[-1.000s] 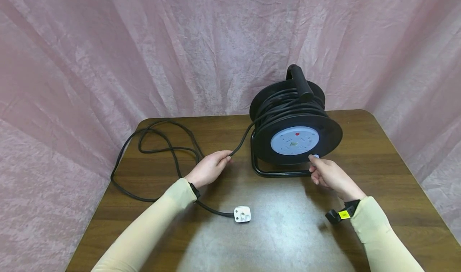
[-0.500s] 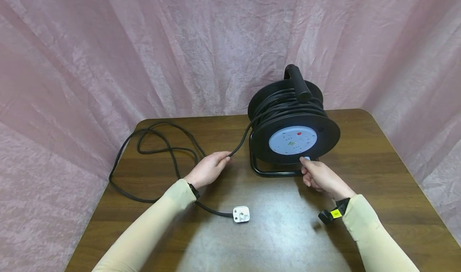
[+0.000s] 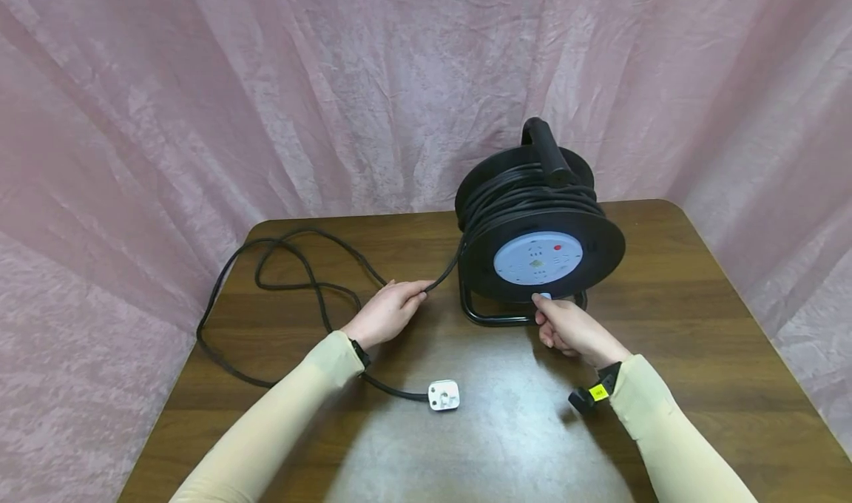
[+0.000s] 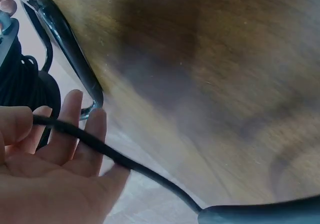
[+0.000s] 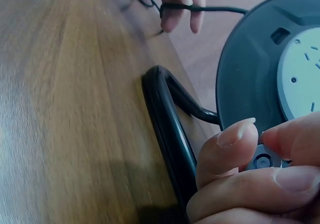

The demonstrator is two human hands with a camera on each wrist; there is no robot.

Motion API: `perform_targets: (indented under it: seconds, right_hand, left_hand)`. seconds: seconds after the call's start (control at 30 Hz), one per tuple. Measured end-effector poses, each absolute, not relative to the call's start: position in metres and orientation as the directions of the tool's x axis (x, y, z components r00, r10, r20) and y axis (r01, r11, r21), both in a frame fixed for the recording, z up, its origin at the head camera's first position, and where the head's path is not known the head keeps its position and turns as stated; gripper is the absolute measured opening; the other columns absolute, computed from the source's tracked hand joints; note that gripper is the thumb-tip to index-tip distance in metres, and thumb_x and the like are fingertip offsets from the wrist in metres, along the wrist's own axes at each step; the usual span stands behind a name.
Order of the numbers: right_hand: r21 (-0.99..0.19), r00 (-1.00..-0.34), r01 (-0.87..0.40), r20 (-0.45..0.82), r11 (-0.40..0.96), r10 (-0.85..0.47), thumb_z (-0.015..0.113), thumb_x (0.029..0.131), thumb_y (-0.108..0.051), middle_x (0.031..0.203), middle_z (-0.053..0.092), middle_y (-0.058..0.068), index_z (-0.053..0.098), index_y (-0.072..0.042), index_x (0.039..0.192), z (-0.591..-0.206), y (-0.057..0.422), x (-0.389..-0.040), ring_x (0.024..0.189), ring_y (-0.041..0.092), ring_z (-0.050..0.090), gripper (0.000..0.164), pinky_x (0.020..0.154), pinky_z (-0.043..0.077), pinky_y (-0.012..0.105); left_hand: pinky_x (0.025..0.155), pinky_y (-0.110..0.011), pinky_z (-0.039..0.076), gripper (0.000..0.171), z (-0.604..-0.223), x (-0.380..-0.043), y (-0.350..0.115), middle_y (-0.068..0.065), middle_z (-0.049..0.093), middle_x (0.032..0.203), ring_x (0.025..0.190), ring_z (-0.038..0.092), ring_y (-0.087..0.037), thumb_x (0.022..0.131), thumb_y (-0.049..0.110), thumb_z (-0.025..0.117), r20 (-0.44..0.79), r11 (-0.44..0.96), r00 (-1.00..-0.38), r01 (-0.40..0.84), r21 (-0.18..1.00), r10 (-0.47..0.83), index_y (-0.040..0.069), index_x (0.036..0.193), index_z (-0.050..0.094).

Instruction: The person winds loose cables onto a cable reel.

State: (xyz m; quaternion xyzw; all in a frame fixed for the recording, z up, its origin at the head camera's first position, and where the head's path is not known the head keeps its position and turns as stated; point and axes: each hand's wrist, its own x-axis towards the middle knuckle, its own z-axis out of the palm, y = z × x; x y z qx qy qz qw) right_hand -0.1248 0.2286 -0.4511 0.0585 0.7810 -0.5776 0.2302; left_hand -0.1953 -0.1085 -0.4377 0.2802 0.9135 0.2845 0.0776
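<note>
A black cable reel (image 3: 602, 240) stands upright on its tubular frame, with black cable wound on its drum. Its light blue-white socket panel (image 3: 538, 259) faces the camera. My right hand (image 3: 575, 333) pinches a small pale knob (image 5: 262, 159) at the lower edge of the reel's front disc; the fingers partly cover it. Left of the reel, my left hand (image 3: 388, 313) holds the cable (image 3: 447, 272) between thumb and forefinger. In the left wrist view the cable (image 4: 145, 170) crosses the palm side, the other fingers loosely bent behind it.
Loose cable loops (image 3: 213, 303) lie on the left of the wooden table (image 3: 692, 318). A white three-pin plug (image 3: 443, 395) rests near the table's middle, between the forearms. The reel's foot bar (image 3: 495, 319) sits close to my right hand. Pink curtains (image 3: 373, 103) hang behind the table.
My right hand has moved left along the reel's lower edge with the knob. The disc has turned, and its red button has shifted right. My left hand stays nearly in place on the cable.
</note>
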Motion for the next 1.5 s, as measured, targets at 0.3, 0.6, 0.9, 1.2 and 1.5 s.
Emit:
perform_targets:
  seconds: [0.3, 0.6, 0.9, 1.2, 1.5]
  right_hand:
    - [-0.876, -0.881, 0.369, -0.437, 0.311, -0.183, 0.037, 0.106, -0.052, 0.056, 0.049, 0.002, 0.046, 0.006, 0.099, -0.452, 0.217, -0.126, 0.039, 0.009, 0.027, 0.059, 0.039, 0.024, 0.023]
    - [-0.893, -0.886, 0.362, -0.419, 0.267, -0.199, 0.038, 0.106, -0.052, 0.055, 0.049, 0.002, 0.045, 0.005, 0.097, -0.455, 0.207, -0.127, 0.038, 0.009, 0.025, 0.058, 0.039, 0.023, 0.023]
    - [-0.901, -0.884, 0.371, -0.417, 0.226, -0.212, 0.036, 0.107, -0.049, 0.055, 0.048, 0.001, 0.045, 0.003, 0.096, -0.454, 0.195, -0.128, 0.038, 0.008, 0.024, 0.054, 0.038, 0.022, 0.022]
    - [-0.908, -0.887, 0.370, -0.409, 0.198, -0.216, 0.036, 0.107, -0.047, 0.054, 0.047, 0.001, 0.045, 0.003, 0.095, -0.451, 0.180, -0.129, 0.038, 0.008, 0.023, 0.052, 0.038, 0.021, 0.022]
    - [-0.906, -0.883, 0.373, -0.413, 0.201, -0.221, 0.037, 0.106, -0.048, 0.056, 0.048, 0.002, 0.046, 0.001, 0.093, -0.449, 0.173, -0.129, 0.039, 0.008, 0.024, 0.052, 0.039, 0.021, 0.022]
  left_hand:
    - [0.107, -0.035, 0.039, 0.036, -0.438, -0.195, -0.106, -0.001, 0.061, 0.134, 0.126, 0.052, -0.014, 0.107, 0.023, 0.048, -0.010, 0.689, -0.839, 0.439, 0.577, 0.543, 0.017, 0.142, 0.056]
    - [0.108, -0.043, 0.036, 0.039, -0.438, -0.197, -0.105, -0.001, 0.062, 0.133, 0.122, 0.055, -0.017, 0.105, 0.016, 0.050, 0.067, 0.665, -0.820, 0.506, 0.550, 0.569, 0.017, 0.143, 0.055]
    - [0.108, -0.039, 0.038, 0.039, -0.442, -0.197, -0.107, -0.002, 0.061, 0.133, 0.126, 0.051, -0.021, 0.105, 0.018, 0.050, 0.049, 0.691, -0.837, 0.481, 0.539, 0.544, 0.016, 0.144, 0.054]
    - [0.109, -0.041, 0.037, 0.035, -0.439, -0.197, -0.103, -0.009, 0.060, 0.134, 0.127, 0.050, -0.025, 0.105, 0.016, 0.051, 0.099, 0.691, -0.841, 0.499, 0.523, 0.532, 0.007, 0.137, 0.059]
    - [0.118, -0.041, 0.019, 0.036, -0.440, -0.198, -0.102, -0.008, 0.059, 0.136, 0.138, 0.039, -0.028, 0.106, 0.021, 0.048, 0.108, 0.734, -0.861, 0.484, 0.476, 0.498, 0.013, 0.140, 0.058]
